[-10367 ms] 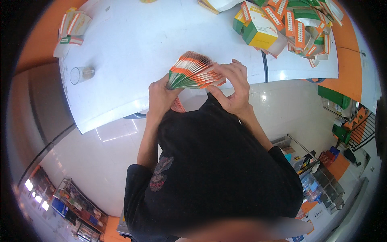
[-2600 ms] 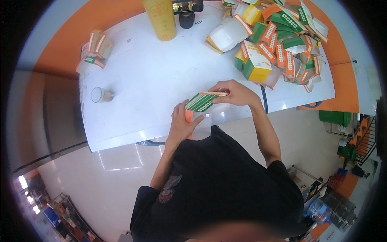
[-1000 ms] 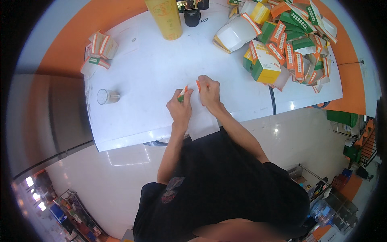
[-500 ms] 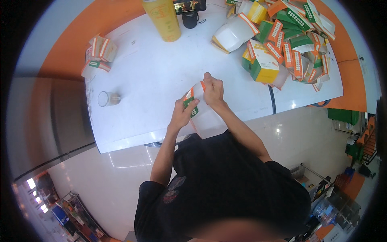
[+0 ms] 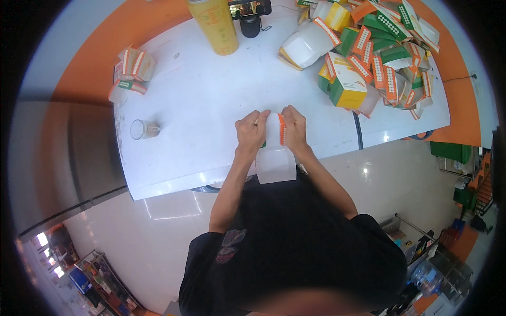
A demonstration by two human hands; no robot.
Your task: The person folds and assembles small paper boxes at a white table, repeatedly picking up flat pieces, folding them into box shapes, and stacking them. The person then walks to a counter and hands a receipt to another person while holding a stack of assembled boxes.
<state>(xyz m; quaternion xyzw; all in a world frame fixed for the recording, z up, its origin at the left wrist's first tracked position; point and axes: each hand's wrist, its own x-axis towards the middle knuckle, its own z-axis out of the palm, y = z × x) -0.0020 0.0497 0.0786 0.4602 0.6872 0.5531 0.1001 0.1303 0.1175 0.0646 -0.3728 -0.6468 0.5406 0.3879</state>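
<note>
While both hands [image 5: 250,129] [image 5: 296,126] pinch one white-lined carton [image 5: 276,163], a glass [image 5: 144,129], yellow cup [image 5: 215,26] and carton heap [image 5: 390,79] stand away.

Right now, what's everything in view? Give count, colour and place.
held carton: one, white, orange, green; between both hands
carton heap: too overlapped to count, orange, green, yellow, white; far right tabletop
small cartons: about three, white, orange, green; far left tabletop
glass: one, clear; left tabletop
cup: one, yellow; far edge
black cylinder: one; right of cup
tabletop: white, dark seam at right; under everything above
green container: one; right
water jug: one, bluish; lower right
shirt: one, black; lower centre
left hand: one, bare; carton's left
right hand: one, bare; carton's right
</note>
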